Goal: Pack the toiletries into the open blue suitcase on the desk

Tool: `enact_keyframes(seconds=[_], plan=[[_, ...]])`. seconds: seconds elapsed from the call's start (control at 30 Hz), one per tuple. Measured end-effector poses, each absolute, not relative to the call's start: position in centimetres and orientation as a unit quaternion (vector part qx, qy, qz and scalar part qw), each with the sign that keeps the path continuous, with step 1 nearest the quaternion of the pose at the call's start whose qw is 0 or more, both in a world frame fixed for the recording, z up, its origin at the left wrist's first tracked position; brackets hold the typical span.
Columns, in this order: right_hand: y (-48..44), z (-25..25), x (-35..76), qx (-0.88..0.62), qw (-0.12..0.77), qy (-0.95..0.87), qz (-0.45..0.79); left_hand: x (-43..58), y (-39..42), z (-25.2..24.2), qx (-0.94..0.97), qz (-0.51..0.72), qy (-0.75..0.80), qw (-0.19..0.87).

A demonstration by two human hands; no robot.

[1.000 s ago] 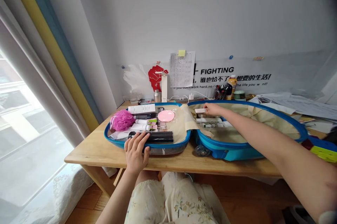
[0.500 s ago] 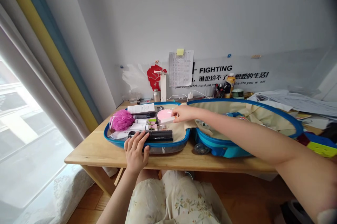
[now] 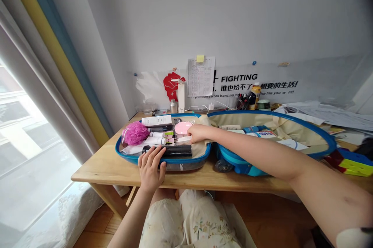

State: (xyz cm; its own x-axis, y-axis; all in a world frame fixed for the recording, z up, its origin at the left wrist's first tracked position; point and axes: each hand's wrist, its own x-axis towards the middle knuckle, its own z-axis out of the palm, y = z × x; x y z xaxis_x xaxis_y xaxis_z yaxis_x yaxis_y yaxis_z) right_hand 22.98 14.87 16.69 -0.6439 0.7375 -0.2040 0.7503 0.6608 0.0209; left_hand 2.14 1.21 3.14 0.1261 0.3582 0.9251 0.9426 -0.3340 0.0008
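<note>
An open blue suitcase (image 3: 199, 161) lies on a wooden desk. My left hand (image 3: 152, 168) rests on its near left rim, fingers spread flat over the end of a black tube-like item (image 3: 179, 151). My right hand (image 3: 199, 133) is closed on a small pale box (image 3: 184, 139) low in the left half. Just beyond that box lies a pink oval item (image 3: 183, 128). A purple bath puff (image 3: 135, 133), white tubes (image 3: 156, 135) and a long white box (image 3: 156, 120) fill the left side. My right fingertips are partly hidden.
The suitcase's right half holds a blue bottle (image 3: 251, 129) and several packets, partly behind my right arm. Behind stand a silver bottle (image 3: 173, 106), a white lamp-like stand (image 3: 181, 96) and a yellow bottle (image 3: 254, 96). Papers (image 3: 317, 110) and colourful blocks (image 3: 357, 162) lie right.
My right hand has lowered toward me with the pale box, from over the pink oval item to its near side. More of the suitcase's right half now shows. My left hand stays put.
</note>
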Motion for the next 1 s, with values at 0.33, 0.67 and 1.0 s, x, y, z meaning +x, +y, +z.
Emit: enact_keyframes(seconds=[0.33,0.67,1.0], plan=[[15.4,17.0,24.0,0.375,0.132,0.914,-0.081,2.0,1.3,3.0,-0.678,-0.454,-0.48,0.323],[14.6,16.4,23.7,0.322,0.125,0.915,-0.21,1.9,1.2,3.0,-0.68,-0.454,-0.482,0.314],[18.7,21.9,30.2,0.422,-0.004,0.887,-0.185,2.0,1.3,2.9,-0.677,-0.45,-0.49,0.315]])
